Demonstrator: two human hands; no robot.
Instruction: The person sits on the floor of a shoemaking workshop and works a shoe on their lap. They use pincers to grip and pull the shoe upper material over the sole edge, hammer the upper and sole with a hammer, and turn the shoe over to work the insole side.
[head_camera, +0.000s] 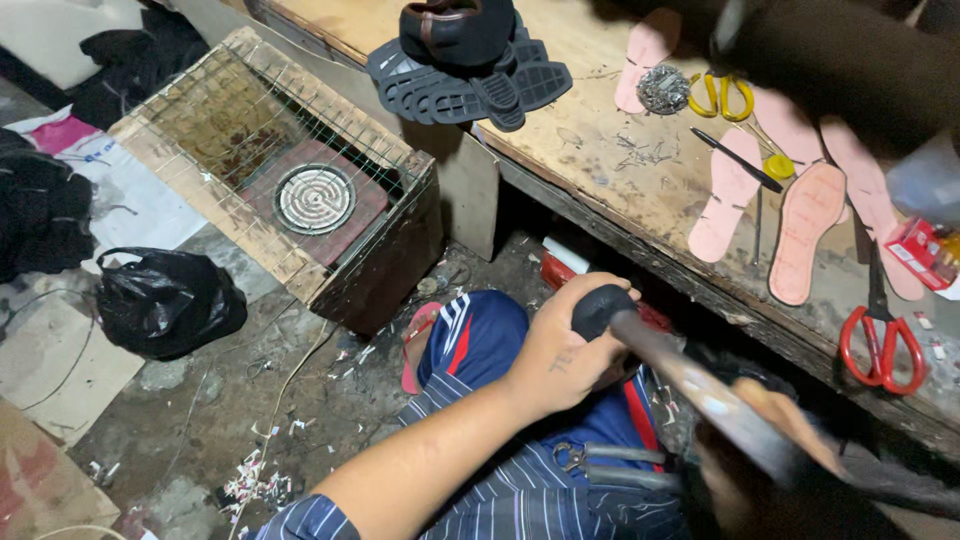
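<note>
The left hand (560, 350) has its grip clamped on the black handle end of a hammer (700, 395), below the worktop's (600, 160) front edge; its long axis slants down-right toward a blurred shoe (790, 480). The right hand is unseen.

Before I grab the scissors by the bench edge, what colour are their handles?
Red handles on the scissors, clear in the head view.

There is one view only, from a camera worn on the person's head. It looks steeply down and a little forward, over the person's lap to the floor (250, 400). The wooden workbench (600, 160) crosses the upper right. The nearest hand (560, 350) is very close to the lens, and the lower right corner is blurred.
</note>
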